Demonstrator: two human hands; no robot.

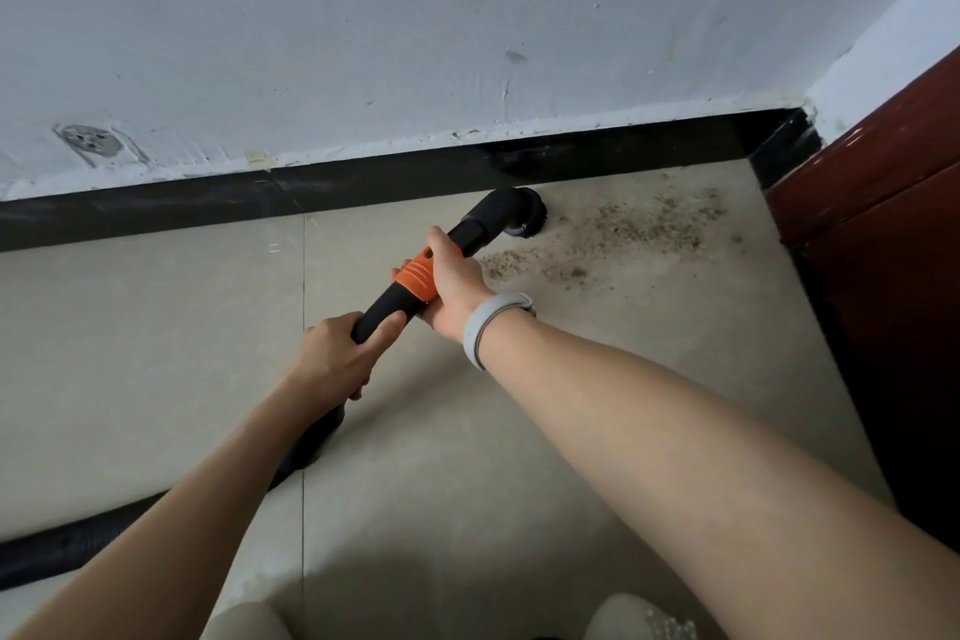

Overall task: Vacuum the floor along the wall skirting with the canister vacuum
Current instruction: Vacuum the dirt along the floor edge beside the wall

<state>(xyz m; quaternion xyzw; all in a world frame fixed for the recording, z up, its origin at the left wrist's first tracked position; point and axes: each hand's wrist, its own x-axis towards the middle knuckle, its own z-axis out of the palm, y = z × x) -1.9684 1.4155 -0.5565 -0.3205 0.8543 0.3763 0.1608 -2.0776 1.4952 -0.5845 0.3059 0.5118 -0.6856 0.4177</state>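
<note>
Right hand (451, 283) wrapped around orange collar, left hand (337, 353) gripping black plastic vacuum wand (415, 283) behind for steering, round black brush nozzle (522, 213) beside black skirting (363, 185) (brown crumbs (623, 234) just right)

Wall (415, 16): pale grey-white, small dark scuffs, one grey patch low left. Skirting (363, 185): glossy black. Floor (519, 431): beige tiles, thin dark grout lines. Debris (623, 234): brown speckled scatter on the tile. Vacuum wand (384, 314): black, with orange ribbed collar (415, 278). Brush nozzle (511, 211): black. Hose (67, 548): black, ribbed. Wristband (491, 322): light grey. Door (883, 224): dark reddish-brown.
</note>
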